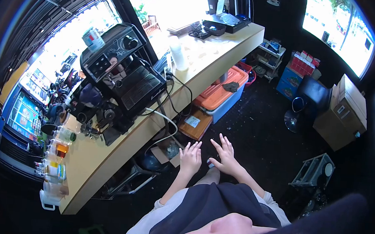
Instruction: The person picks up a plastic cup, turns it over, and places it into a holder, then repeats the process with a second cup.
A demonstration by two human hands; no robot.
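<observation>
Both hands are held out in the air in front of my body, apart from each other and holding nothing. My left hand (190,158) has its fingers spread, near the counter's edge and above an open cardboard box (175,155). To its right, my right hand (225,155) is also spread, over the dark floor. A wooden-looking box (195,123) with a pale label lies beyond the fingertips. The black espresso machine (122,73) stands on the light counter (89,165), left of my hands and touching neither.
Farther off sits a blue-and-white bin (229,103) with an orange lid (223,90). Cables hang over the counter's edge. At the right are a stool (314,92), a large cardboard box (344,112) and a grey rack (312,170). Containers (60,150) line the counter's left end.
</observation>
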